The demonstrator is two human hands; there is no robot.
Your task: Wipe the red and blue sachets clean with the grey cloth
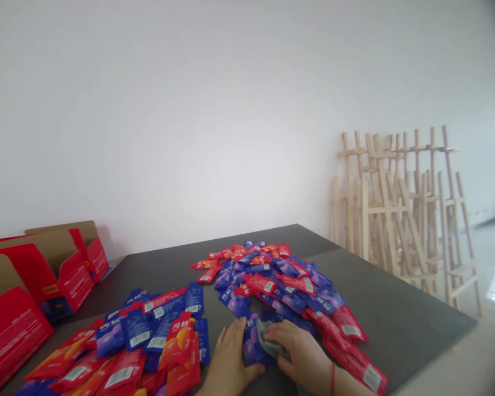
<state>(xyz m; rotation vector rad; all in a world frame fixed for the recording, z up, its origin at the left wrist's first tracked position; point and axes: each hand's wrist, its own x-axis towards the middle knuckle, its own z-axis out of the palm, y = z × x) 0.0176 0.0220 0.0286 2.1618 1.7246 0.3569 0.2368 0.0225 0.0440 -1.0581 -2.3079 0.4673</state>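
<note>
Flanking both hands [230, 355], pouch piles [268, 280] crowd the table [400, 302].

Glossy red-orange flat pouch [177, 341]: white "纯", next character unclear. White barcode labels [120, 377], red cardboard box [72, 280] print: illegible.

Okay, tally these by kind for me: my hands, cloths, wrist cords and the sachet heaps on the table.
Hands: 2 (left hand, right hand)
Grey cloth: 1
Red wrist cord: 1
Heaps: 2 (left heap, right heap)
Total: 6
Single sachets overlap too much to count.
</note>
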